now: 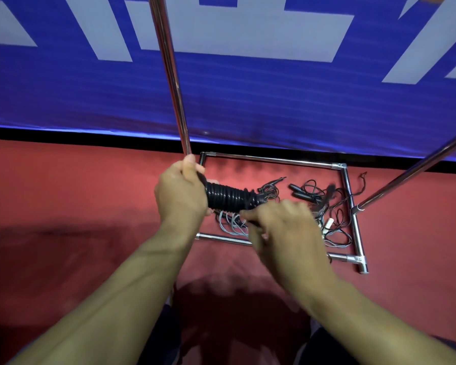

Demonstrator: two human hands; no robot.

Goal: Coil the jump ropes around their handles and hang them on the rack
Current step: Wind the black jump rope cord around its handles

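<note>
My left hand grips the handles of a black jump rope, whose cord is wound in tight turns round them. My right hand, blurred, pinches the dark cord just below the coil's right end. Under my hands, inside the chrome rack's floor frame, lie several loose jump ropes: black ones with dark handles, a grey cord and a white handle. Two chrome rack poles rise from the base toward me.
The red floor surrounds the rack base. A blue banner with pale shapes stands right behind it. The rack's right pole slants up to the right edge. My dark trousers show at the bottom.
</note>
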